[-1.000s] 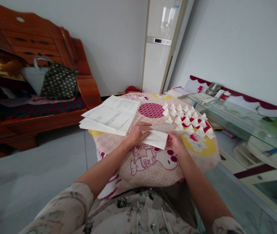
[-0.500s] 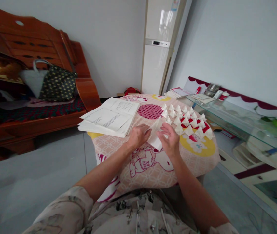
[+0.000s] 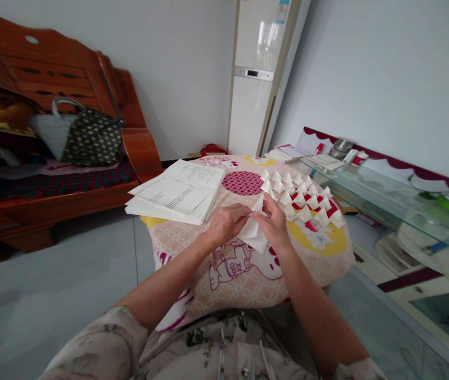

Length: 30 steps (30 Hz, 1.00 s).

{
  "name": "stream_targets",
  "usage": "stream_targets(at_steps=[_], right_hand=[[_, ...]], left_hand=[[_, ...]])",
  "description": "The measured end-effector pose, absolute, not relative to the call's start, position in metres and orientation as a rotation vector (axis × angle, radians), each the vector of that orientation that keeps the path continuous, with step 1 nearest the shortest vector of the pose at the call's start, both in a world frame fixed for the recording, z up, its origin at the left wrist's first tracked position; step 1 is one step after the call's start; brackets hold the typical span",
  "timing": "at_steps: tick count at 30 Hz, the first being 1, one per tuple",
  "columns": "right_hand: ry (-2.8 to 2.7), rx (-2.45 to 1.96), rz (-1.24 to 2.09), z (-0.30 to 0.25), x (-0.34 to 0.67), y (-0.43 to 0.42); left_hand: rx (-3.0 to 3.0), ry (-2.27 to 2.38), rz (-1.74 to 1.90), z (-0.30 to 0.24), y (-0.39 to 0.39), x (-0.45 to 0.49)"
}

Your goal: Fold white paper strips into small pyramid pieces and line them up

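Note:
A partly folded sheet of white paper (image 3: 252, 232) is held between my two hands above the cloth-covered table. My left hand (image 3: 226, 224) pinches its left edge, fingers closed. On the other side, my right hand (image 3: 274, 221) grips the right edge between thumb and fingers. Just beyond my right hand stand several rows of small pointed folded-paper pieces (image 3: 304, 213). To the left of my left hand lies a stack of printed sheets (image 3: 177, 190), the top ones with a crease across them. The lower part of the held paper hangs toward me.
A patterned cloth (image 3: 200, 282) covers the table. Along the right runs a glass-topped cabinet (image 3: 390, 198) with a metal pot and cups. More papers (image 3: 285, 153) lie at the far right corner. On the left is a wooden sofa (image 3: 141, 153) with a dark patterned bag (image 3: 93, 137).
My hands have come closer together on the paper. The right fingers have closed in on its edge, and its lower part now sits slightly nearer to me. The view has shifted slightly.

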State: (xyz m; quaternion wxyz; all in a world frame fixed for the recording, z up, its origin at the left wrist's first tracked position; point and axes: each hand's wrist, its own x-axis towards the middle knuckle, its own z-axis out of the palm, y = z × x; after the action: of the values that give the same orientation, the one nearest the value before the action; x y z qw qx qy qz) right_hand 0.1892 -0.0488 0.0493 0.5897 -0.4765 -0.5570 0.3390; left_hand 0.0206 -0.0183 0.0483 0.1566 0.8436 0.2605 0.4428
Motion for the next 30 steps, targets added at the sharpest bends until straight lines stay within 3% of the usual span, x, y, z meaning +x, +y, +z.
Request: stream_targets(at_steps=[9,19,30], right_hand=[[-1.336,-1.141,0.92,0.077,0.216,-0.057],[-1.628,-1.214,1.195,0.113,0.243,-0.064],[-1.61,-1.278,1.301,0.101,0.226,-0.064]], left_hand=[[2.044,0.876,1.426,0.078,-0.006,-0.005],[1.87,0.693,1.283,0.104,0.016,-0.033],[2.634,0.716,1.071,0.112,-0.009,0.005]])
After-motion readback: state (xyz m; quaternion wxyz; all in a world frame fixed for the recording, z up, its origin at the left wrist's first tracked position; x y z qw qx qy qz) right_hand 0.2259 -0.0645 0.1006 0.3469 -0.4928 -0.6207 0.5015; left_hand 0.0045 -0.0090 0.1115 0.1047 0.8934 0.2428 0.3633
